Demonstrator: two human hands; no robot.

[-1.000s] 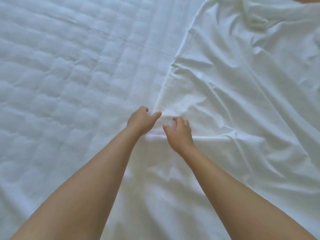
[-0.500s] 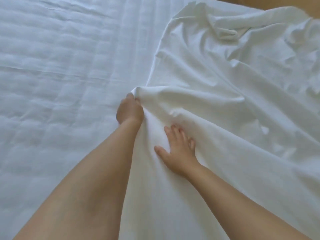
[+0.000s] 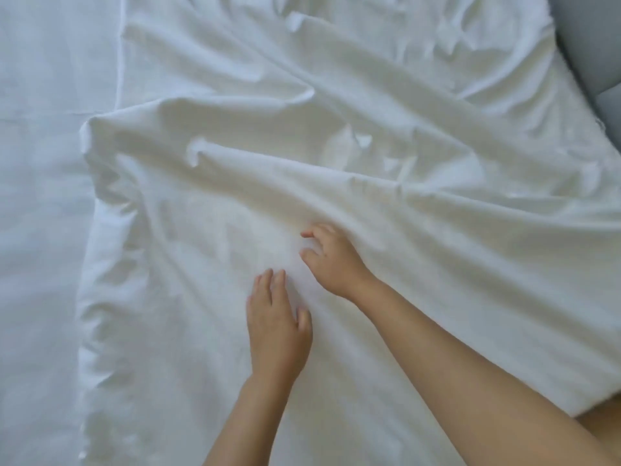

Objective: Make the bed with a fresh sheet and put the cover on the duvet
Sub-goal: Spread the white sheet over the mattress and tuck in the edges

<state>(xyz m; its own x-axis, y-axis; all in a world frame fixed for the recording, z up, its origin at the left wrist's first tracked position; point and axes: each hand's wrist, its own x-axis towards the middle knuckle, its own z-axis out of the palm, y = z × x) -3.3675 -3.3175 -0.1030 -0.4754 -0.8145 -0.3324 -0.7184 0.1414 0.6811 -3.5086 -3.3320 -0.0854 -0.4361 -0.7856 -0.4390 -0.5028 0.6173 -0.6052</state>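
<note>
**Change since earlier frame.** Left hand (image 3: 276, 326): was bunched on the sheet's folded edge, has let go, and now lies flat well inside that edge. Right hand (image 3: 331, 260): was spread flat, now has its fingers bent. The sheet (image 3: 386, 183) reaches further out to the left of both hands than it did. A grey pad (image 3: 593, 45) has come into view far beyond and to the right of the right hand.

**Left hand.** Palm down, fingers straight and close together, thumb out to the side. Presses on the sheet and holds nothing.

**Right hand.** Just beyond and right of the left hand, not touching it. Fingers half curled with their tips on the cloth. Thumb and forefinger are apart, with no fold seen between them.

**Sheet.** White, loose and untucked, under both hands. A long raised ridge runs just beyond the right hand. The free edge lies well to the left of the left hand.

**Mattress** (image 3: 40, 237). Bare to the left of that edge.

**Step, as judged.** Spreading and smoothing the sheet. No duvet or cover in view.

**Hazards, as judged.**
- Pressing down on the ridge would set it as a hard crease instead of working it out to the edge.
- With nothing tucked, a sideways sweep could drag the whole sheet askew.
- That would uncover the side now covered.
</note>
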